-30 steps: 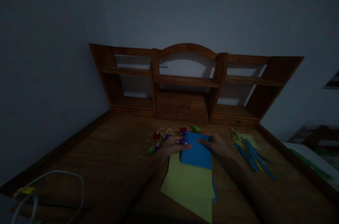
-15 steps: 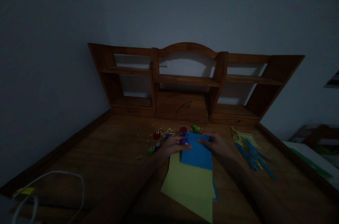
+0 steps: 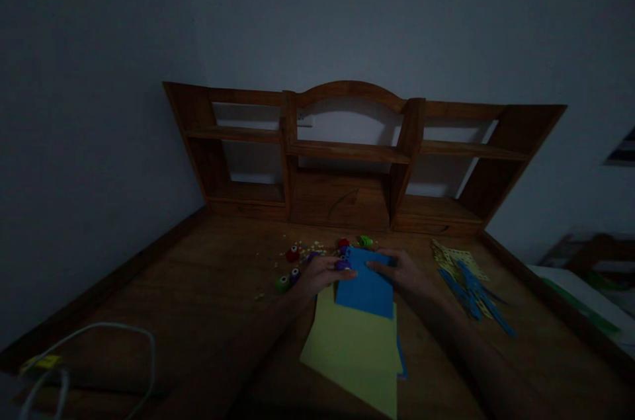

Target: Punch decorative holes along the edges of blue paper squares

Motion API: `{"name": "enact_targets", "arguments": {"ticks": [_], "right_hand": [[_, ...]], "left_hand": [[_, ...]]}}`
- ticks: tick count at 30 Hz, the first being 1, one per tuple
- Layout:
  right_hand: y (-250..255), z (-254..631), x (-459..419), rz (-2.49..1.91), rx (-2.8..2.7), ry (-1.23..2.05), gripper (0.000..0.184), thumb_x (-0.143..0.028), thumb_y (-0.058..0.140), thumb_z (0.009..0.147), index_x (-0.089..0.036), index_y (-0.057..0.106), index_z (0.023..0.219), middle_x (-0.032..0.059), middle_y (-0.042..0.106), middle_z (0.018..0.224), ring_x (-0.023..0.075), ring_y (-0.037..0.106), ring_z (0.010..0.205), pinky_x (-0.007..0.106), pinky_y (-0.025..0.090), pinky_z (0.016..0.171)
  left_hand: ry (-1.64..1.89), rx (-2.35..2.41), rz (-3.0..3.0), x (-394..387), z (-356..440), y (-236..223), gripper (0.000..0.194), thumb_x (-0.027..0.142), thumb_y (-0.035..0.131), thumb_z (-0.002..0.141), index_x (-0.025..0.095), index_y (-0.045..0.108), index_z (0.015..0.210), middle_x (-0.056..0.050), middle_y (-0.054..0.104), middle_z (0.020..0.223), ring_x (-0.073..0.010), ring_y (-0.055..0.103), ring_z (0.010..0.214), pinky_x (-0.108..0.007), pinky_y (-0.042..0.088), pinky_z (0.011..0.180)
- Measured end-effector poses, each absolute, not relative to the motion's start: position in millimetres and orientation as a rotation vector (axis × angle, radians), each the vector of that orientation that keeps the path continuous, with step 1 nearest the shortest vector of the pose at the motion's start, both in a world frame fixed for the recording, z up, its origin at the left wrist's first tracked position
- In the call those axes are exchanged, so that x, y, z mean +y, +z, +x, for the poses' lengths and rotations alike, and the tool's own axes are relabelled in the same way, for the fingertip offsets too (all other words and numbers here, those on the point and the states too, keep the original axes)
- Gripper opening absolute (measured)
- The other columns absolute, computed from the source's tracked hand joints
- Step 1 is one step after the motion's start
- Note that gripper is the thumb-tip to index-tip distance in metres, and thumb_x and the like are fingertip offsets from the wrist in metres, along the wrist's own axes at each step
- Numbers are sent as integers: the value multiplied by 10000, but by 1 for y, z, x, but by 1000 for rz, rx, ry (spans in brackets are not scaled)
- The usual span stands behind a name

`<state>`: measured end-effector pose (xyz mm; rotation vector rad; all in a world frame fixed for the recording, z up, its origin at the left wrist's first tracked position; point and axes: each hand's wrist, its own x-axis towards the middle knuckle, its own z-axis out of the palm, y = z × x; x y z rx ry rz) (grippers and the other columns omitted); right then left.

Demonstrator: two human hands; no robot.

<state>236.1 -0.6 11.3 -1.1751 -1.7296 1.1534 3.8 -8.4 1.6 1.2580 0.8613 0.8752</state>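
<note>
My left hand is closed around a small purple craft punch at the upper left edge of a blue paper sheet. A small cut-out shows in that sheet's top left corner. My right hand pinches the sheet's right side, thumb on top. Beneath it lie yellow paper sheets, with another blue edge showing at their right. More punches lie around my left hand: a red punch, a green punch and several purple ones. Another green punch is beyond the blue sheet.
Tiny paper cut-outs are scattered behind my left hand. Punched yellow scraps and blue paper strips lie at the right. A wooden shelf unit stands along the back. At the front left is a white cable.
The view has shifted very slightly. Both hands keep their hold on the punch and the blue sheet, with hardly any movement.
</note>
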Motion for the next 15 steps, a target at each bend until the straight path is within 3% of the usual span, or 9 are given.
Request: {"name": "enact_targets", "arguments": {"ticks": [3, 7, 11, 15], "right_hand": [[19, 235, 5, -1157, -1684, 1052, 423, -557, 686, 767, -186, 684, 969, 54, 687, 868, 212, 627, 731, 298, 473, 619], [48, 232, 15, -1095, -1770, 748, 419, -548, 643, 815, -220, 667, 1074, 80, 692, 1013, 251, 632, 957, 344, 481, 822], [79, 210, 17, -1126, -2007, 572, 449, -606, 495, 899, -222, 698, 1009, 77, 718, 947, 249, 653, 862, 346, 464, 800], [75, 166, 10, -1228, -2242, 317, 604, -667, 352, 930, -212, 746, 884, 99, 724, 806, 264, 674, 781, 343, 428, 739]], "left_hand": [[902, 869, 1265, -6, 4, 0, 348, 397, 854, 577, 137, 654, 693, -13, 613, 694, -151, 530, 654, -258, 378, 606], [911, 890, 1271, -4, 3, -2, 357, 415, 852, 575, 139, 645, 669, 12, 566, 641, -110, 444, 576, -250, 324, 562], [908, 895, 1278, -2, 5, -5, 339, 394, 851, 561, 148, 644, 666, 24, 541, 618, -105, 416, 564, -244, 290, 538], [930, 958, 1320, -2, 5, -3, 295, 326, 836, 583, 154, 596, 572, 29, 495, 549, -122, 439, 569, -245, 291, 512]]}}
